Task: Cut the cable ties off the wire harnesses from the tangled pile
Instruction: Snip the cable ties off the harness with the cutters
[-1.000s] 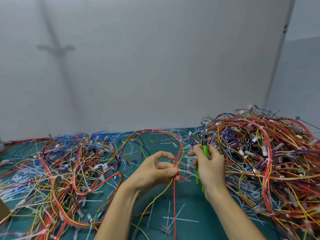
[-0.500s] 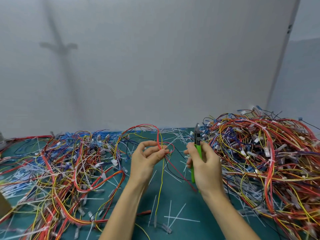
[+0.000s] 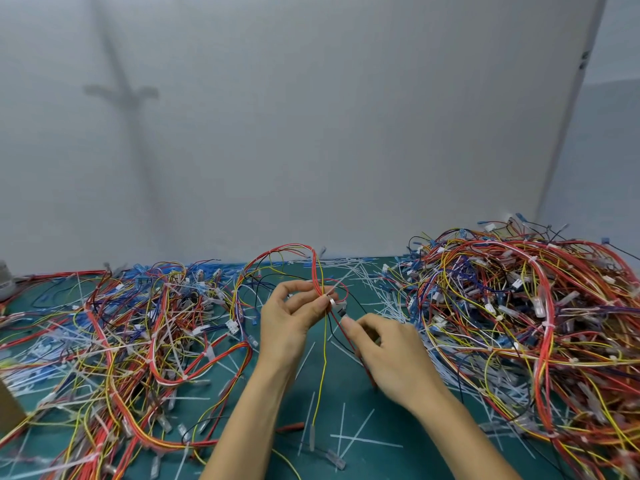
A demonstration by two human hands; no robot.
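Note:
My left hand (image 3: 291, 320) pinches a thin harness of red and yellow wires (image 3: 313, 268) above the green mat (image 3: 349, 403). The harness loops up and back, and one yellow wire (image 3: 323, 358) hangs down from the pinch. My right hand (image 3: 388, 351) is just right of it, fingers curled round the cutters. Only the cutters' dark tip (image 3: 341, 312) shows, right below the pinch point against the wires. Their green handles are hidden under the hand. The big tangled pile (image 3: 519, 323) lies on the right.
A flatter spread of wire harnesses (image 3: 121, 341) covers the left of the mat. White cut cable ties (image 3: 353, 434) lie scattered between and behind my hands. A cardboard corner (image 3: 8, 407) sits at the left edge. A grey wall (image 3: 311, 133) closes the back.
My right hand has turned the cutters from upright down toward the wires and moved left to the pinch point. My left hand has lifted the harness slightly and holds it there.

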